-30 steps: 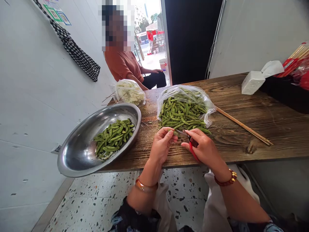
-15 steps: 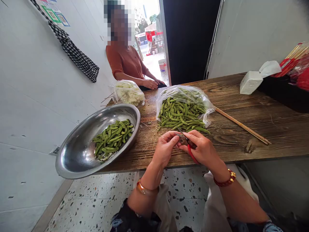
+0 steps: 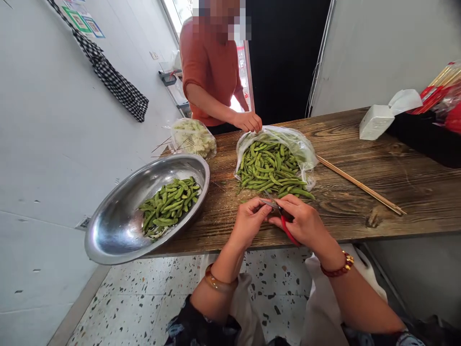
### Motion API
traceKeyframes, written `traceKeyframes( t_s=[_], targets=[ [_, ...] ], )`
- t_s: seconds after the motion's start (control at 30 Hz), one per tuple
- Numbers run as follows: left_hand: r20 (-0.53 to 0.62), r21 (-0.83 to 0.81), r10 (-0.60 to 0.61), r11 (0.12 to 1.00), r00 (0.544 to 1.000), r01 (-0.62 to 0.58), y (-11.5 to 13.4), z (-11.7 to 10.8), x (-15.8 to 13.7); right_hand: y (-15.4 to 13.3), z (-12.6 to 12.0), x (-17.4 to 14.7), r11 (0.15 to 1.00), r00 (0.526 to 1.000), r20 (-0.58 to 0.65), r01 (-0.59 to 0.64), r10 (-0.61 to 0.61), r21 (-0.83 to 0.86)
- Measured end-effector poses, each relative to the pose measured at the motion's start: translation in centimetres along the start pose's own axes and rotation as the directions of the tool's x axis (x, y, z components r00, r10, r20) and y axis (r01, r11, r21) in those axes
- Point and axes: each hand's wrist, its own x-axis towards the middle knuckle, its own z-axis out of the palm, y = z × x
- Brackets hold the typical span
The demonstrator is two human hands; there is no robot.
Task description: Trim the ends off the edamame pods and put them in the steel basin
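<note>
Scissors (image 3: pixel 284 224), blades parted, sit clamped in my right hand (image 3: pixel 306 220); my left hand (image 3: pixel 249 221) curls beside their tips, whether pinching anything I cannot tell. My forearms slant inward over the near table (image 3: pixel 342 222) edge, bagged pods (image 3: pixel 268 168) lying just on the far side.

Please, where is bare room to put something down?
Bare wood lies between the sticks and tissue pack, also between the sticks and table's front edge. Crowded: around the pod bag, with the left hand, right hand, scissors and other person's hand.
</note>
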Motion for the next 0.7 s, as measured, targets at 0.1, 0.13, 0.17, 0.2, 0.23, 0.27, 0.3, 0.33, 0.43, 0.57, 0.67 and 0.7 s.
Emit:
traceKeyframes(
  t_s=[0.1, 0.13, 0.17, 0.2, 0.23, 0.27, 0.3, 0.33, 0.43, 0.57, 0.67, 0.7],
  targets=[
    [0.011, -0.023, -0.047, 0.999, 0.999, 0.047, -0.1, -0.4, 0.0, 0.2, 0.1, -0.2, 1.0, 1.0, 0.017, 0.007, -0.007, -0.031],
    [0.017, -0.032, -0.064, 0.997, 0.998, 0.064, -0.2, -0.6, 0.1, 0.2, 0.2, -0.2, 0.999, 1.0, 0.015, 0.012, -0.012, -0.042],
    [0.026, -0.043, -0.079, 0.996, 0.997, 0.08, -0.3, -0.7, 0.1, 0.3, 0.2, -0.2, 0.999, 1.0, 0.012, 0.018, -0.017, -0.05],
    [0.037, -0.054, -0.092, 0.994, 0.995, 0.094, -0.3, -0.8, 0.1, 0.3, 0.3, -0.3, 0.998, 1.0, 0.013, 0.025, -0.024, -0.054],
    [0.047, -0.067, -0.102, 0.992, 0.994, 0.105, -0.4, -0.9, 0.1, 0.3, 0.3, -0.3, 0.998, 0.999, 0.017, 0.031, -0.03, -0.055],
    [0.05, -0.083, -0.109, 0.99, 0.993, 0.113, -0.4, -1.0, 0.2, 0.3, 0.4, -0.3, 0.998, 0.999, 0.02, 0.036, -0.035, -0.056],
    [0.043, -0.104, -0.114, 0.988, 0.993, 0.118, -0.3, -1.0, 0.2, 0.4, 0.4, -0.3, 0.998, 0.999, 0.018, 0.036, -0.035, -0.06],
    [0.026, -0.133, -0.119, 0.984, 0.993, 0.121, -0.2, -1.1, 0.3, 0.4, 0.5, -0.3, 0.997, 1.0, 0.008, 0.028, -0.028, -0.065],
    [-0.031, -0.282, -0.136, 0.952, 0.99, 0.122, 0.2, -1.5, 0.6, 0.7, 0.5, -0.2, 0.994, 0.992, -0.117, -0.058, 0.047, -0.09],
    [-0.072, -0.451, -0.142, 0.888, 0.987, 0.095, 0.7, -2.4, 1.0, 1.1, 0.4, 0.0, 0.977, 0.945, -0.281, -0.196, 0.165, -0.087],
    [-0.14, -0.404, -0.135, 0.912, 0.981, 0.068, 0.5, -2.8, 1.2, 1.1, 0.4, 0.0, 0.97, 0.946, -0.272, -0.215, 0.178, -0.116],
    [-0.162, -0.345, -0.123, 0.936, 0.979, 0.061, 0.3, -2.9, 1.2, 1.1, 0.4, -0.1, 0.968, 0.951, -0.255, -0.213, 0.174, -0.135]
  ],
)
